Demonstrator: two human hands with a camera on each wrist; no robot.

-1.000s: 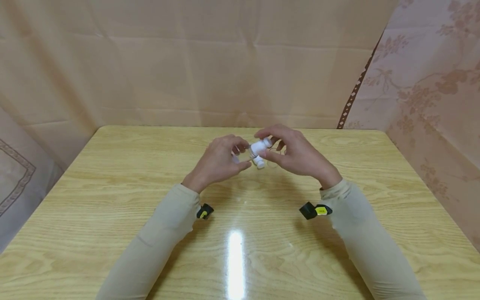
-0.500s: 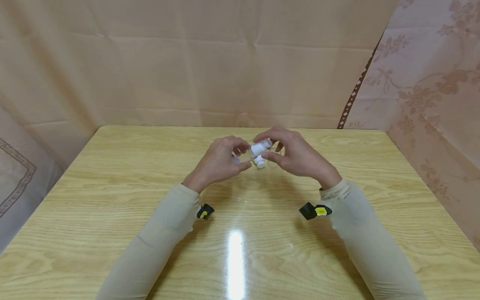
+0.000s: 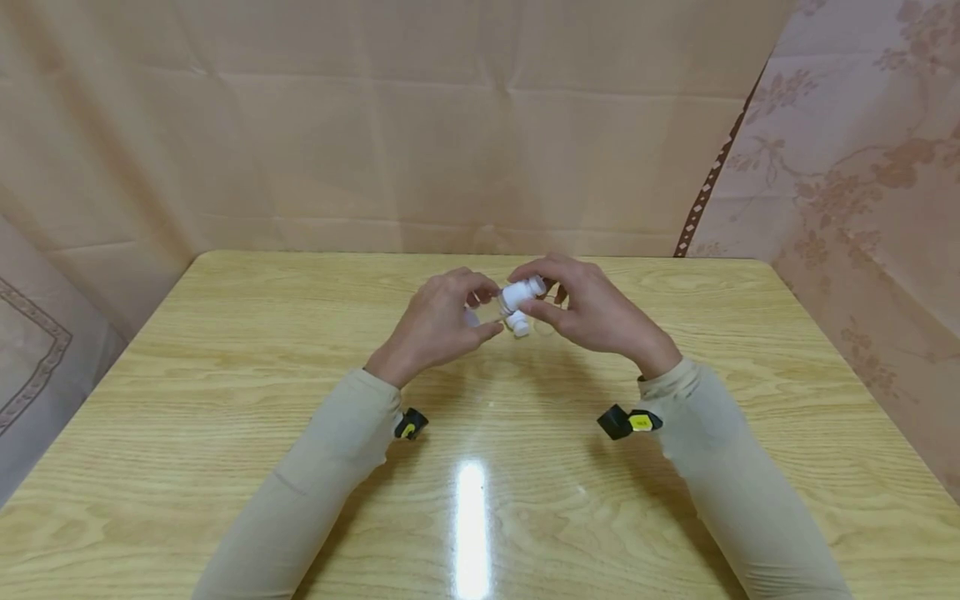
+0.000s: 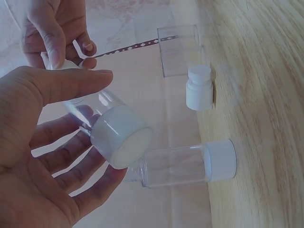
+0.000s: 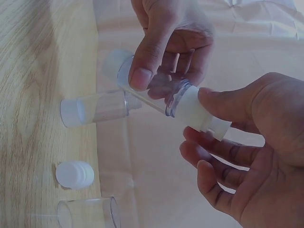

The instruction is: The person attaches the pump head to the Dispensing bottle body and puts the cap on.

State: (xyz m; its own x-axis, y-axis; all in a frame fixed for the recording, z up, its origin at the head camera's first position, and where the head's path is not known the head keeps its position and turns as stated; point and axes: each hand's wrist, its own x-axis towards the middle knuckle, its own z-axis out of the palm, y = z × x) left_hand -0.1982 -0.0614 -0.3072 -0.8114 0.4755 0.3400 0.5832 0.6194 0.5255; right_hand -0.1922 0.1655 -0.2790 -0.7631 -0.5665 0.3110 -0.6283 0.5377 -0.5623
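My left hand (image 3: 442, 321) holds a clear plastic bottle (image 5: 154, 95) with a white base (image 4: 124, 137), tilted above the table. At its neck, the thumb and fingers of my right hand (image 3: 592, 312) pinch a white pump top (image 5: 192, 109). The top sits against the bottle's neck; whether it is fully seated I cannot tell. Behind the hands stands a second clear bottle (image 4: 175, 166) with a white base. Beside it is a small white pump top (image 4: 199, 95), then a clear cylindrical cover (image 4: 179, 52), both on the table.
The wood-grain table (image 3: 300, 517) stretches toward me and to both sides. A beige cloth (image 3: 375, 125) hangs along its back edge, and a floral cloth (image 3: 862, 208) on the right.
The right fingers shift slightly on the white pump top, and its tilt varies a little. My left hand and the bottle stay almost in place.
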